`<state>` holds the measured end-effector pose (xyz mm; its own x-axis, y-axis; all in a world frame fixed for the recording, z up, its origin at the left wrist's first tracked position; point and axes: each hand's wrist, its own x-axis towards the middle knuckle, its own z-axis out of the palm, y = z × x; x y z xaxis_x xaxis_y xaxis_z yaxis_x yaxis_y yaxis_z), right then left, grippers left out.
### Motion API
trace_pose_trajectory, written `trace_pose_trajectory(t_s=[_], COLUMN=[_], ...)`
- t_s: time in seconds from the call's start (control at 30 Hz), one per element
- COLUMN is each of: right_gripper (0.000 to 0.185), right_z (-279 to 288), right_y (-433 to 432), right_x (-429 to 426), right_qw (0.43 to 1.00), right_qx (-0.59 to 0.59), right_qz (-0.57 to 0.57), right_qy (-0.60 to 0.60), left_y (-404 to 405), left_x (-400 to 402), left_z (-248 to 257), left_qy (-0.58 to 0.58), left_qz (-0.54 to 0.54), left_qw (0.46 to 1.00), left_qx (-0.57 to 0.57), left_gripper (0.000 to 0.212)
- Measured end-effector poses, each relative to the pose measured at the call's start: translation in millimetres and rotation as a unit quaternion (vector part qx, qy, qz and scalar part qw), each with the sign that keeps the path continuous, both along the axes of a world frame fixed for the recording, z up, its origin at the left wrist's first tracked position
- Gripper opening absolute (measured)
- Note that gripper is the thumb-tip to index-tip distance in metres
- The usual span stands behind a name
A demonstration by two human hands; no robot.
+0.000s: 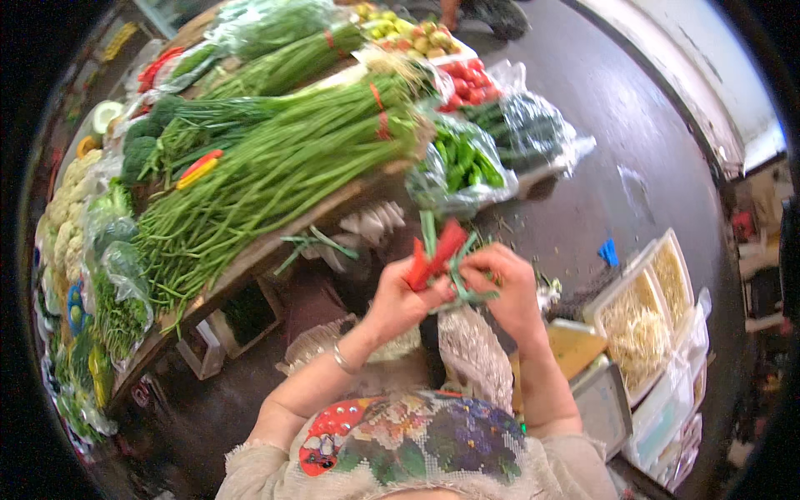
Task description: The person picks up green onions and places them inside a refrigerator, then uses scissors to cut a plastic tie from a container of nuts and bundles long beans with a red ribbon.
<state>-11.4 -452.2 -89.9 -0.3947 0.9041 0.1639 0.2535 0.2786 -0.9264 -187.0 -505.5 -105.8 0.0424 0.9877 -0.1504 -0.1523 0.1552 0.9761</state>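
My left hand (403, 294) is closed around a bunch of flat red strips (442, 250), their ends sticking up past the fingers. Green strips (460, 284) stand and hang among the red ones; they look like tape or plastic ties, but blur hides the material. The fingers of my right hand (509, 284) are bent in at the green strips and appear to pinch one. Ahead and to the left, long green stalks (300, 175), bundled with red bands (382, 125), lie on a wooden table (250, 253). Another knot of green strips (319, 244) hangs below the table's edge.
Bags of green peppers (462, 162), cucumbers (519, 125) and tomatoes (469, 81) stand ahead. Cauliflower (69, 212) and broccoli (139, 150) lie at the left. White tubs of sprouts (634, 337) stand at my right. A blue scrap (607, 252) lies on the dark floor (600, 125).
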Motion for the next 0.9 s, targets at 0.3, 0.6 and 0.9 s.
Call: trace_pose_trajectory(t_s=[0.3,0.6,0.9], right_gripper=[0.012,0.008,0.015], right_z=[1,-14,-52], right_y=[-17,-17,-24], right_x=[8,3,8], right_qw=[0.969,0.991,0.921], right_qx=[0.125,-0.122,-0.324], right_qz=[0.01,0.037,0.019], right_qy=[-0.212,-0.039,0.215], left_y=[-4,-7,-9], left_x=[-2,1,2], left_z=[-11,-7,-29], left_qy=[0.24,0.281,0.199], left_qz=[-0.067,-0.057,-0.075], left_qw=[0.951,0.927,0.935], left_qx=[0.185,0.243,0.285], left_gripper=[0.018,0.024,0.026])
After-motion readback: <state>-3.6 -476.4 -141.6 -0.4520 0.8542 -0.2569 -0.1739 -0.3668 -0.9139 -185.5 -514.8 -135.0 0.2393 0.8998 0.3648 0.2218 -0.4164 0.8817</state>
